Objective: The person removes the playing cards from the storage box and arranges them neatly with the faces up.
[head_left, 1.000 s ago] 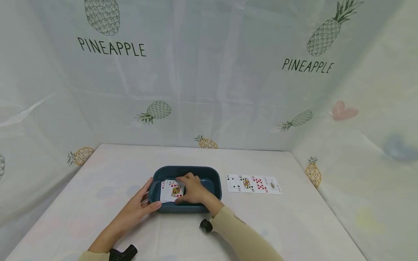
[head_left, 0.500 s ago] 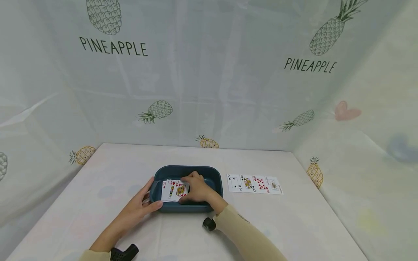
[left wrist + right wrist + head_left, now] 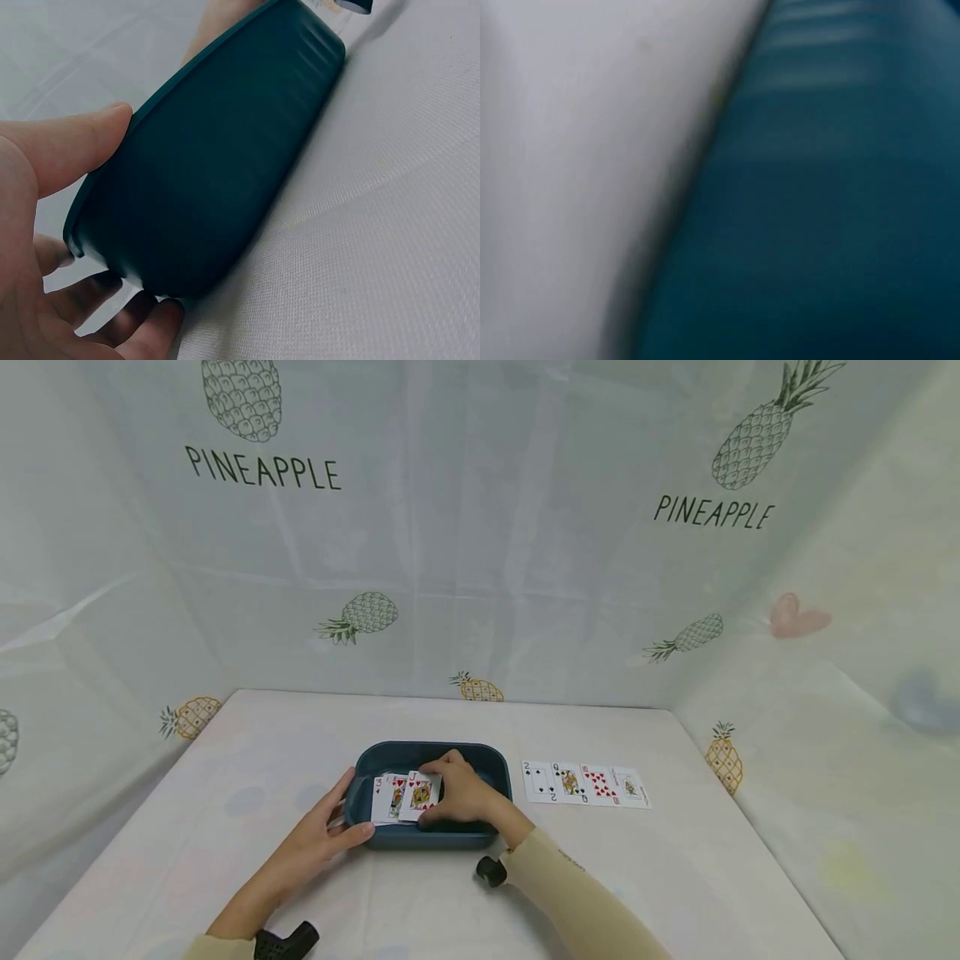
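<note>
A dark blue-green tray stands on the table with face-up playing cards in its left part. My left hand holds the tray's left end; in the left wrist view the thumb presses the rim and the other fingers curl round the end wall. Over the tray, my right hand pinches a red jack card by its right side, thumb at the near edge and fingers at the far edge. The right wrist view shows only the tray's blurred outer wall, no fingers.
Right of the tray lies a row of face-up cards: a black two, a queen, a red ten and a picture card. A white cloth covers the table. Pineapple-printed sheets hang behind and beside it.
My right hand has drawn the jack card to the right, baring another picture card beside the three underneath. My left hand keeps its hold on the tray.
</note>
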Demonstrator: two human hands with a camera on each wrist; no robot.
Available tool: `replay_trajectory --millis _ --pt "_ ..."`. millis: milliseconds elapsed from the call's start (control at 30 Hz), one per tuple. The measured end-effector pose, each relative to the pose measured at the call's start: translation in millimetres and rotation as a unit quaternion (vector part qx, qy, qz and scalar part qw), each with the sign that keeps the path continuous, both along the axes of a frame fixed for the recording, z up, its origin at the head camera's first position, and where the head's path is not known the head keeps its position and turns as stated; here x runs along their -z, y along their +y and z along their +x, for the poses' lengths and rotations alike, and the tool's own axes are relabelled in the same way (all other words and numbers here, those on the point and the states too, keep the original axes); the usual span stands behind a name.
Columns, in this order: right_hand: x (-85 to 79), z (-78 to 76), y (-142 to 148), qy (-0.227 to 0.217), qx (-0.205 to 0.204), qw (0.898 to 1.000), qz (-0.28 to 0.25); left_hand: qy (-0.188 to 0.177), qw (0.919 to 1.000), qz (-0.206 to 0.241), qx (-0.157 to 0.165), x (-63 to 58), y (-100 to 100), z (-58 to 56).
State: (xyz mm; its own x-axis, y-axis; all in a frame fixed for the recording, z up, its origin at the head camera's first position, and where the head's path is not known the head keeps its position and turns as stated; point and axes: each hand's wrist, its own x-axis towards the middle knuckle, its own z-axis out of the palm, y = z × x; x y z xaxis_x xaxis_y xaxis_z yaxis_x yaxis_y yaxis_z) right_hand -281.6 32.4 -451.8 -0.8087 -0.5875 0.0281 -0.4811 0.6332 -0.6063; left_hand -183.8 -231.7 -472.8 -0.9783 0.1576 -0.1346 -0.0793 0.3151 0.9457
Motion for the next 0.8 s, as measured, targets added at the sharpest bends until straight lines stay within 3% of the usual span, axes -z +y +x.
replay_trajectory --millis 200,800 --pt "-6.2 -5.9 15 0.007 -0.008 1.000 0.001 0.001 1.0000 -0.005 -0.002 -0.3 1 1.1" --pt "-51.3 -10.1 88 0.021 -0.013 1.000 -0.010 -0.001 0.9997 -0.020 -0.012 1.6 1 -0.4"
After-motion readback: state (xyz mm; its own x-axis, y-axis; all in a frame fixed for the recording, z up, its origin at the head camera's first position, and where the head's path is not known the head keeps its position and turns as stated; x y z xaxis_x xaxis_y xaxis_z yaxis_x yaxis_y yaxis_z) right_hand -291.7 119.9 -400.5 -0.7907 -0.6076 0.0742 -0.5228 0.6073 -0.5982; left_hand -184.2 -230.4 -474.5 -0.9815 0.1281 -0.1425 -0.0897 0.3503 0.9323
